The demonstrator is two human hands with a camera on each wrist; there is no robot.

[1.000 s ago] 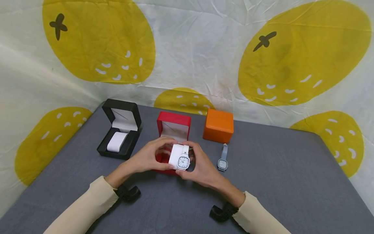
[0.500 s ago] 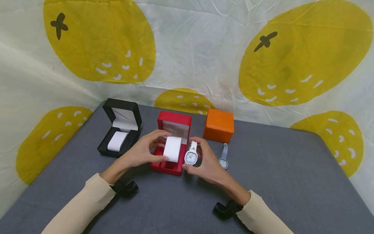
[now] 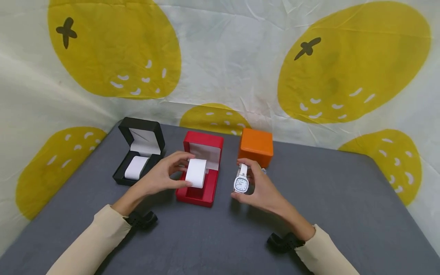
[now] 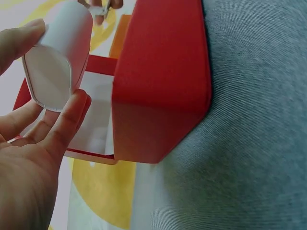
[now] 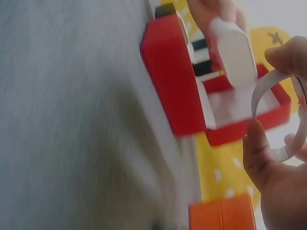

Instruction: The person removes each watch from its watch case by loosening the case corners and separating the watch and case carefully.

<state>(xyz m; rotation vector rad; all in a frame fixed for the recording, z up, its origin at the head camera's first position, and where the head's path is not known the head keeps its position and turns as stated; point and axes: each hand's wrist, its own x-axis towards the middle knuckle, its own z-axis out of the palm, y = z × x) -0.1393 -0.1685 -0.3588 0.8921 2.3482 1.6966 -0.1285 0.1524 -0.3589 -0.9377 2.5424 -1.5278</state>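
My left hand (image 3: 169, 172) pinches a white watch cushion (image 3: 196, 173) between thumb and fingers, over the open red watch box (image 3: 213, 187). In the left wrist view the cushion (image 4: 72, 33) is a rounded sleeve with a pale flat end, held by its edges. To the right, my right hand (image 3: 260, 186) grips a white wristwatch (image 3: 241, 184), its dial facing up and its strap closed in a loop. The right wrist view shows that loop (image 5: 260, 96) between thumb and fingers. A second watch (image 3: 264, 170) lies behind my right hand, mostly hidden.
An open black watch box (image 3: 122, 172) with a white cushion (image 3: 136, 167) in it stands at the left. A closed orange box (image 3: 256, 145) sits behind my right hand. The grey table (image 3: 220, 244) runs back to a patterned cloth (image 3: 227, 49).
The white watch has come off the cushion and moved right in my right hand, now covering much of the second watch. My left hand has shifted slightly left with the cushion.
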